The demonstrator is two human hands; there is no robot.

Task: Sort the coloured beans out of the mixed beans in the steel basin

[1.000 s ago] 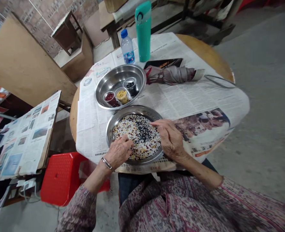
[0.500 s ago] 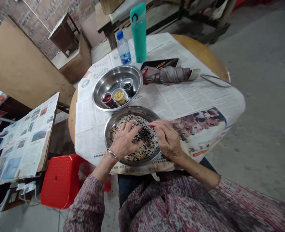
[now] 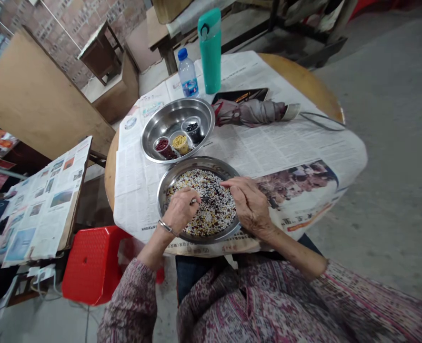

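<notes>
Rice and beans lay mixed in a steel dish on newspaper covering the desk. Left hand pinched something too small to make out among them; right hand curled loosely at the dish's edge. Just beyond stood a steel bowl holding three small cups.
</notes>
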